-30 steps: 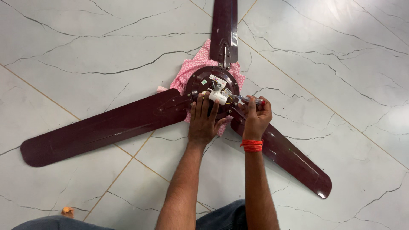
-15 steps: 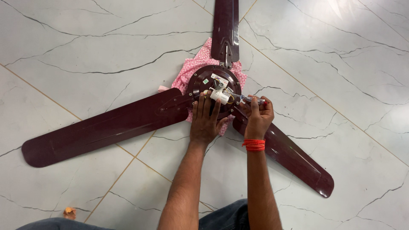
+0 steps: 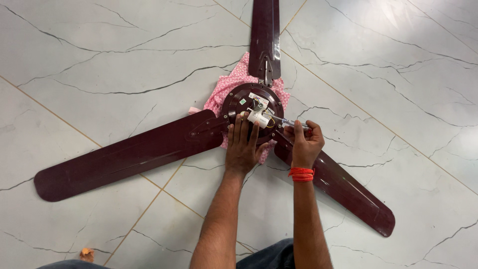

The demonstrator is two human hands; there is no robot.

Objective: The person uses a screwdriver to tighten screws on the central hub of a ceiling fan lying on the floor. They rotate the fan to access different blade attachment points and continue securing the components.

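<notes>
A maroon ceiling fan (image 3: 134,155) with three blades lies flat on a marble floor. Its round motor hub (image 3: 238,100) rests on a pink patterned cloth (image 3: 230,85). A white capacitor (image 3: 259,118) and thin wires sit on top of the hub. My left hand (image 3: 242,144) presses flat on the hub's near edge, fingers spread, touching the capacitor. My right hand (image 3: 303,142), with an orange thread at the wrist, grips a slim screwdriver (image 3: 290,121) whose tip points left into the hub beside the capacitor.
White marble floor tiles (image 3: 99,74) with dark veins and thin golden joints lie all around. One blade (image 3: 264,35) runs to the top edge, another (image 3: 343,189) to the lower right. My knees in dark trousers (image 3: 271,256) show at the bottom edge.
The view has shifted slightly. Both hands stay at the hub, with the right hand and screwdriver barely moved.
</notes>
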